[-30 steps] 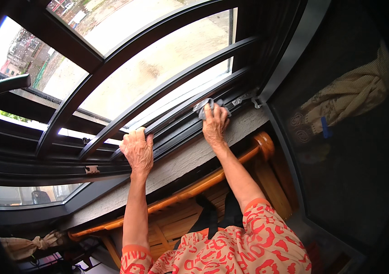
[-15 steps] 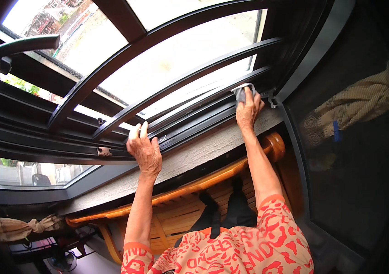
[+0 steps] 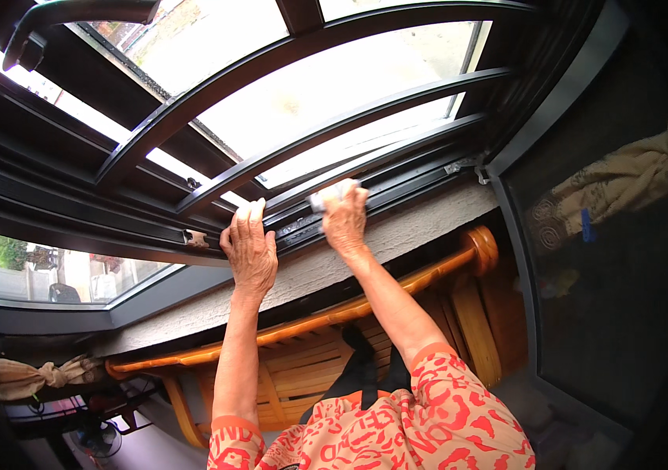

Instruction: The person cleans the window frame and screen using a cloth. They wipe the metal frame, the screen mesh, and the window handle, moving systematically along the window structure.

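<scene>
My right hand (image 3: 343, 229) is closed around a crumpled grey-white cloth (image 3: 332, 195). It presses the cloth, slightly blurred, against the lower track of the black window frame (image 3: 408, 182). Just to the left of the cloth, the track has a wet-looking, shiny patch (image 3: 296, 229). My left hand (image 3: 249, 252) grips the edge of the frame, its fingers bent over the rim and thumb to the side. Curved black bars (image 3: 334, 129) cross the bright glass beyond both hands.
A black window handle (image 3: 83, 14) juts out at upper left. Below the frame run a rough white ledge (image 3: 310, 270) and a wooden bench (image 3: 271, 338). On the right stands a dark screen panel (image 3: 608, 313), with a tied curtain (image 3: 624, 176) showing behind it.
My right hand has slid left along the track with the cloth, from near the right corner to close beside my left hand. My left hand stays at the frame edge; the view has shifted slightly.
</scene>
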The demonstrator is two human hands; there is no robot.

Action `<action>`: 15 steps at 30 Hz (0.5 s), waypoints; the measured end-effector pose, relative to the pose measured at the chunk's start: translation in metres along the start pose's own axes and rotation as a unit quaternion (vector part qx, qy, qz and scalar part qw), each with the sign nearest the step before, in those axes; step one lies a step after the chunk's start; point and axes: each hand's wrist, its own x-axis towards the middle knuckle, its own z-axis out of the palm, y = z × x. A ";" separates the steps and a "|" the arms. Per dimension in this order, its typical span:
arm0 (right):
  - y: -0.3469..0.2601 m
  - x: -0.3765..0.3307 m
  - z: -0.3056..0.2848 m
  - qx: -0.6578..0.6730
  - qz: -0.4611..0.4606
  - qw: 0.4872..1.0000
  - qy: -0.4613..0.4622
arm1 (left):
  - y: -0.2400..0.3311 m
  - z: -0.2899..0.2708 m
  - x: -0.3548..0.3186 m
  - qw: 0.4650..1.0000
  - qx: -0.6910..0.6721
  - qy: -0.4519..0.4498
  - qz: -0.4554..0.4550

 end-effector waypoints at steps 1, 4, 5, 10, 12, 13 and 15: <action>-0.013 -0.003 -0.005 0.037 -0.025 0.999 -0.008 | -0.001 0.000 -0.001 1.000 -0.002 0.001 -0.001; -0.004 -0.005 -0.010 0.214 -0.040 0.974 -0.065 | -0.001 -0.002 -0.001 1.000 -0.001 0.006 0.003; 0.008 -0.003 -0.017 0.217 -0.023 0.975 -0.039 | -0.002 -0.002 -0.001 1.000 0.004 0.009 0.005; 0.111 0.023 -0.057 0.133 0.196 0.957 0.166 | -0.002 -0.004 -0.001 1.000 0.002 0.014 0.019; 0.136 0.027 -0.065 0.035 0.179 0.970 0.163 | -0.002 -0.002 -0.001 0.999 -0.001 0.024 0.030; 0.135 0.027 -0.061 0.040 0.184 0.971 0.148 | -0.001 -0.002 -0.003 0.998 -0.027 0.045 0.028; 0.125 0.025 -0.051 0.037 0.194 0.972 0.129 | 0.002 -0.004 -0.010 0.993 -0.078 0.088 0.025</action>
